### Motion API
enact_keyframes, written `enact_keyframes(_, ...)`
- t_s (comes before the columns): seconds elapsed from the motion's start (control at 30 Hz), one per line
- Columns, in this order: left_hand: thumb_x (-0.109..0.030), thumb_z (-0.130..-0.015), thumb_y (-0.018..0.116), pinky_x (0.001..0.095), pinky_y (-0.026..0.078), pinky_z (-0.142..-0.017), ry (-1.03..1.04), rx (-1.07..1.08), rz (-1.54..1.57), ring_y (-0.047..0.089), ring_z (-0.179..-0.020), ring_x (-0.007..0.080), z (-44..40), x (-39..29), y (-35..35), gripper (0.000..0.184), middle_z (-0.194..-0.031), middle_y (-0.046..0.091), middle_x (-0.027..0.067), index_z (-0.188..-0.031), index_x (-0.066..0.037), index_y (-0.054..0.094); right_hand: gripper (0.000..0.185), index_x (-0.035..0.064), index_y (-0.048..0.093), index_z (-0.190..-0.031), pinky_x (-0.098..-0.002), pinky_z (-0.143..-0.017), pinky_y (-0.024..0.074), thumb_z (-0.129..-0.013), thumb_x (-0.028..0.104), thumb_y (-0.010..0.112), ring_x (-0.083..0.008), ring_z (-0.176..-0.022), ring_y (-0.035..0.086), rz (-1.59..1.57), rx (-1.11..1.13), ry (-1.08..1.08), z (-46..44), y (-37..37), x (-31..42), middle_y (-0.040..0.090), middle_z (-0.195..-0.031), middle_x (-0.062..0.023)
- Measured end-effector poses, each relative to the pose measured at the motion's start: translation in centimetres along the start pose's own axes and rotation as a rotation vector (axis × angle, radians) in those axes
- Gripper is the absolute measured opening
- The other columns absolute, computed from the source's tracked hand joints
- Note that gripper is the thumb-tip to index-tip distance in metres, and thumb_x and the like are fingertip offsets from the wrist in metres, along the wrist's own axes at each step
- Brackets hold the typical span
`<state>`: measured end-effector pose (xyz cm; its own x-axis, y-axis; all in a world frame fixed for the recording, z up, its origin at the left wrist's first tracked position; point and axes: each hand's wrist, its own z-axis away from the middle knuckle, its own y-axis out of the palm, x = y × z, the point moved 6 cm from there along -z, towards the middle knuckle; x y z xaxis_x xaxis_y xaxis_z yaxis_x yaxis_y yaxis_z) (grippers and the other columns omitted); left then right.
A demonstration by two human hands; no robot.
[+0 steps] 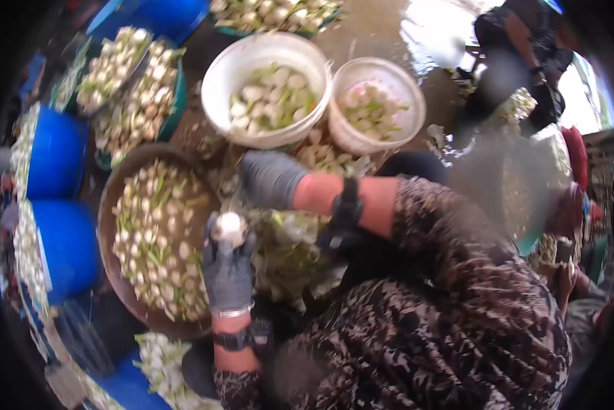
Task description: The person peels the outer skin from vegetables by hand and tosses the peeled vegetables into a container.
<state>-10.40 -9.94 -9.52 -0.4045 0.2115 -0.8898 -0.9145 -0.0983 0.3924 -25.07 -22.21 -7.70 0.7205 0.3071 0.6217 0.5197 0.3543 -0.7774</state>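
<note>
My left hand (229,277), in a grey glove, is closed around a pale onion bulb (230,229) whose round white end faces up. Above and to the right of it, my right hand (273,179), gloved as well, is curled with its back towards me. Whatever lies in its fingers is hidden. Just left of my left hand, a wide brown basin (109,266) holds many onion bulbs with green stems in murky water. Beyond my right hand are a large white bucket (215,78) partly filled with trimmed bulbs and a smaller white bucket (416,102) with fewer.
Leaves and trimmings (293,253) lie under my forearm. At upper left stands a heaped green tub (177,92). Blue tubs (64,249) line the left side. Other people sit at the right, one in dark clothing (525,48). Wet floor (375,31) shows behind the buckets.
</note>
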Motion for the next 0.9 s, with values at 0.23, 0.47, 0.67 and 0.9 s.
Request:
enact_keyframes(0.23, -0.018, -0.093, 0.062, 0.0355, 0.055, -0.091, 0.086, -0.074, 0.155, 0.055, -0.111, 0.0210, 1.4, -2.3, -0.4, 0.047, -0.127, 0.049, 0.0102, -0.134, -0.002, 0.043, 0.017, 0.0041, 0.065, -0.096, -0.0411, -0.071, 0.0527, -0.089, 0.019, 0.061, -0.0356, -0.079, 0.065, -0.174, -0.340, -0.269, 1.8, -3.4, 1.2, 0.067, -0.083, -0.0180)
enact_keyframes(0.47, -0.019, -0.094, 0.061, 0.0380, 0.051, -0.095, 0.109, -0.186, -0.165, 0.056, -0.110, 0.0223, 1.1, -1.8, -1.7, 0.041, -0.125, 0.052, 0.0125, -0.128, -0.002, 0.047, 0.015, 0.0082, 0.067, -0.095, -0.0398, -0.068, 0.0526, -0.085, 0.020, 0.064, -0.0312, -0.078, 0.065, -0.115, -0.304, -0.496, 5.5, -3.5, 7.7, 0.065, -0.084, -0.0107)
enact_keyframes(0.67, -0.023, -0.092, 0.064, 0.0310, 0.048, -0.092, 0.206, -0.273, -0.510, 0.055, -0.106, 0.0173, 1.5, -2.6, -1.3, 0.045, -0.122, 0.053, 0.0106, -0.128, -0.001, 0.048, 0.012, 0.0097, 0.062, -0.085, -0.0403, -0.067, 0.0515, -0.078, 0.019, 0.064, -0.0298, -0.080, 0.064, 0.217, -0.257, -0.433, 5.5, -1.6, 8.0, 0.063, -0.084, -0.0101)
enact_keyframes(0.9, -0.024, -0.096, 0.058, 0.0378, 0.049, -0.098, 0.213, -0.118, -0.132, 0.054, -0.114, 0.0243, 2.6, -3.4, 0.5, 0.045, -0.127, 0.052, 0.0125, -0.133, -0.002, 0.045, 0.018, 0.0072, 0.068, -0.086, -0.0412, -0.069, 0.0530, -0.081, 0.023, 0.061, -0.0347, -0.074, 0.065, -0.043, -0.256, -0.175, 2.8, -3.4, 3.3, 0.068, -0.080, -0.0158)
